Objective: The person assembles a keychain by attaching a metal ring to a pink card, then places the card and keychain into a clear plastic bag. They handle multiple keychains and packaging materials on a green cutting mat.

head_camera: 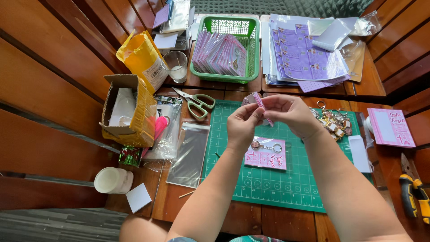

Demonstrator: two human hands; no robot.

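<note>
Wooden slats carry a green cutting mat [268, 179]; upper centre, a green basket [251, 49] holds packets. My left hand [242, 125] and right hand [291, 112] pinch one pink card [260, 102].

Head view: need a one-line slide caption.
Both hands, left hand and right hand, pinch a small pink packet over a green cutting mat, above a pink card with a keychain.

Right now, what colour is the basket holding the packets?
Green basket, clearest in the head view.

green grid mat [286, 188], pink card [266, 159], green basket [251, 54], yellow pkg [142, 58]
</note>
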